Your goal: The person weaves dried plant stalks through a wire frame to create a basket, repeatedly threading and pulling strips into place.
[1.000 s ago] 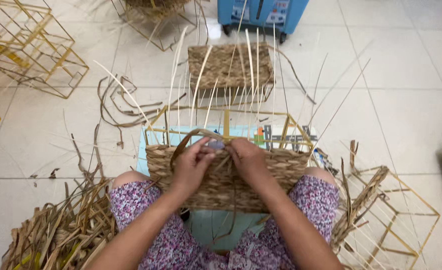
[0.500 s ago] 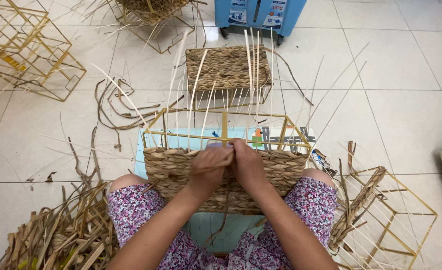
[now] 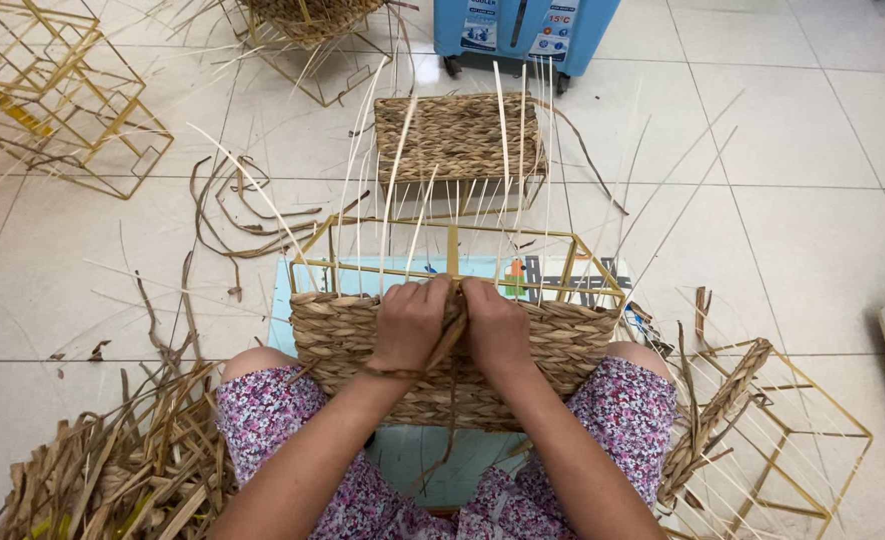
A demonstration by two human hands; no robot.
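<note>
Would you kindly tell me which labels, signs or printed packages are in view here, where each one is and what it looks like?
Left label: on the blue machine at top centre; small upright rectangle, white with dark print.
Right label: beside it on the same machine; white rectangle with red and dark print.
Printed sheet: on the floor under the wire frame, beyond the hands; flat, pale with grey, orange and green patches.

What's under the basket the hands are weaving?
Under the half-woven basket lies a light blue mat, showing behind it and between the flowered knees. A printed sheet peeks through the gold wire frame. The basket and both hands cover the rest.
</note>
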